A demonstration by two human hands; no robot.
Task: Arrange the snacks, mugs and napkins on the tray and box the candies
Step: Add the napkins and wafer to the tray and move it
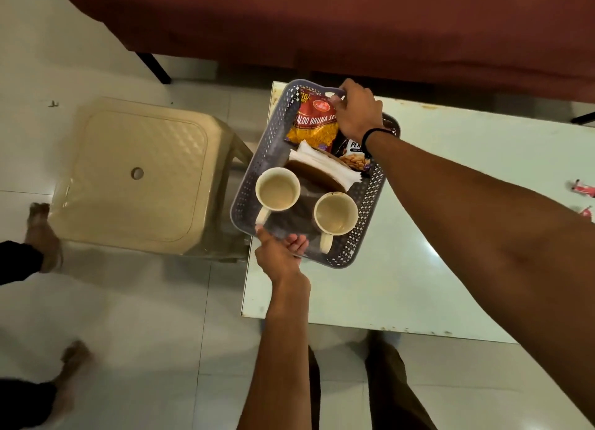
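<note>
A grey perforated tray (251, 172) sits tilted over the left end of the pale table (450, 236). It holds a red Aloo Bhujia snack packet (314, 120), a dark peanut packet (352, 154), white napkins (325, 164) on a brown holder, and two cream mugs (277, 189) (335, 213). My right hand (357, 111) grips the tray's far handle. My left hand (281, 252) grips the tray's near edge. Red-wrapped candies (582, 189) lie at the table's right edge.
A beige plastic stool (138, 175) stands left of the table on the tiled floor. A maroon sofa (354, 20) runs along the far side. Another person's bare feet (43, 236) are at the left. My own legs show below the table.
</note>
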